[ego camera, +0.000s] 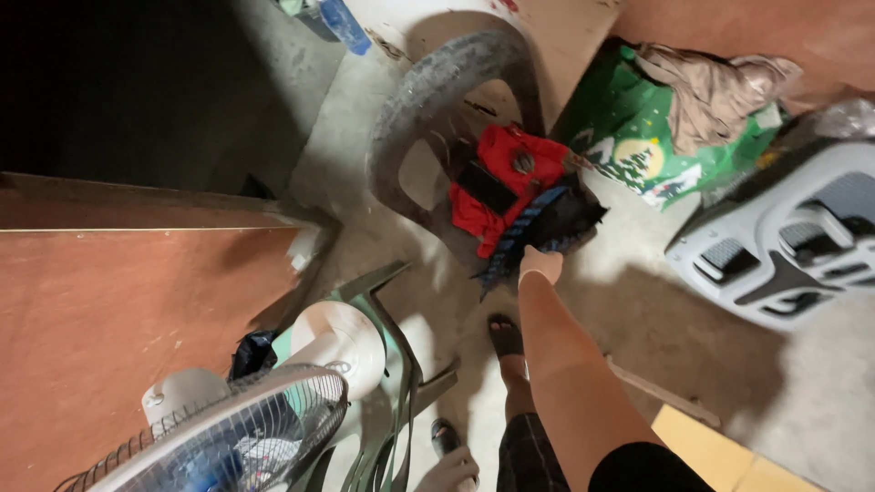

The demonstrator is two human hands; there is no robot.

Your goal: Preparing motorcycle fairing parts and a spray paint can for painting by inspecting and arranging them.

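Head view: green bag (629,137) lies upper right; right hand (540,264) grips a dark cloth (547,228) running diagonally; left hand (448,471) grip unclear.

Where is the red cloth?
In the head view, the red cloth lies on the seat of the grey plastic chair, upper middle, just beyond the right hand, which grips a dark cloth beside it.
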